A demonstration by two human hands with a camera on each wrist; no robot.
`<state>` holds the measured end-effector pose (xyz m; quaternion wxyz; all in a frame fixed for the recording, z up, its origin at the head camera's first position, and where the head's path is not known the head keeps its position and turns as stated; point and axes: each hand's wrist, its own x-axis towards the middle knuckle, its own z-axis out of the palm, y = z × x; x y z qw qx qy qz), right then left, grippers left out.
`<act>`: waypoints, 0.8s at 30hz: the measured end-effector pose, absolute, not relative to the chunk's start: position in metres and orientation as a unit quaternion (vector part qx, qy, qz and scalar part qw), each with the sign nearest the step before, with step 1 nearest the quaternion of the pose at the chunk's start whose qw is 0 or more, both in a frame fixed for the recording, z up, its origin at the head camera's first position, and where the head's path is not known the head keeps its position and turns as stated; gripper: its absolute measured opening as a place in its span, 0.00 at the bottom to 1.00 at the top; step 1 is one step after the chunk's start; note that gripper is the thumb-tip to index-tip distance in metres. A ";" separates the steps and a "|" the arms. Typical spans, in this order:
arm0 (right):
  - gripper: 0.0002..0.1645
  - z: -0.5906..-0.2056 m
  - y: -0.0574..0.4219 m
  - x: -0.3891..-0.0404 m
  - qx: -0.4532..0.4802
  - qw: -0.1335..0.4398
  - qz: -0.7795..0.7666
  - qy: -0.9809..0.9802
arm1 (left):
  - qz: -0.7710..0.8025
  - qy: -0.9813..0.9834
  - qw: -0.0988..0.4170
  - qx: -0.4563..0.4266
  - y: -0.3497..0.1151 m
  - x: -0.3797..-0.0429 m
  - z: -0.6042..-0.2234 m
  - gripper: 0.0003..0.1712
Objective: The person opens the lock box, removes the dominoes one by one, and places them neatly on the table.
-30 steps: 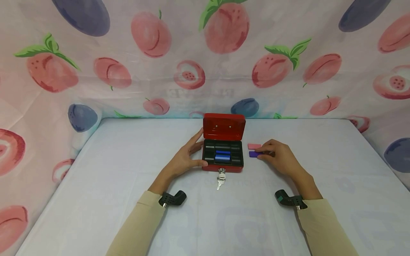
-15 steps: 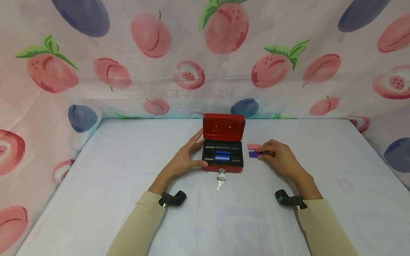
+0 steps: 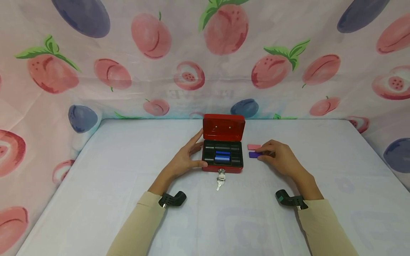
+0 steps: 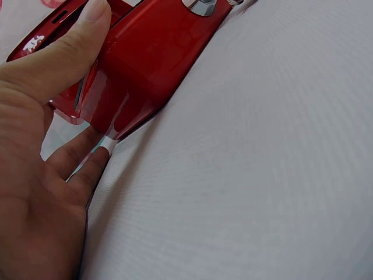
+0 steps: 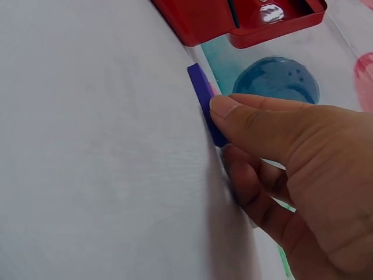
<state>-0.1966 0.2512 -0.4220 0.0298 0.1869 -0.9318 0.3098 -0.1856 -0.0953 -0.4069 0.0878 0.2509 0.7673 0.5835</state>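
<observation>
An open red cash box [image 3: 237,170] with a black tray [image 3: 209,151] stands on the table, its lid [image 3: 223,128] raised at the back. My left hand [image 3: 184,160] grips its left side, thumb at the near corner [image 4: 93,17] and index finger up by the lid. Blue blocks [image 3: 222,158] lie in the tray's middle compartment. To the right of the box, my right hand [image 3: 278,156] pinches the right end of a flat purple block [image 3: 253,155] between thumb and fingers. Behind it lies a pink block [image 3: 254,146], close to the fingertips.
Keys [image 3: 220,181] hang from the lock at the box's front. A white cloth covers the table [image 3: 205,224], and a fruit-printed curtain [image 3: 153,81] rises behind its far edge. Dark wrist cameras sit on both wrists.
</observation>
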 end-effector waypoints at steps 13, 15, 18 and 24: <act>0.12 -0.414 0.251 -0.198 0.223 0.086 0.305 -0.922 | 0.586 0.764 0.084 0.256 -0.098 -0.197 -0.426 0.61; 0.13 -0.412 0.250 -0.198 0.222 0.092 0.305 -0.922 | 0.585 0.765 0.081 0.256 -0.098 -0.201 -0.434 0.62; 0.14 -0.406 0.247 -0.197 0.220 0.102 0.310 -0.919 | 0.585 0.766 0.078 0.256 -0.099 -0.202 -0.437 0.62; 0.16 -0.393 0.235 -0.192 0.221 0.103 0.321 -0.915 | 0.583 0.766 0.072 0.261 -0.100 -0.202 -0.437 0.61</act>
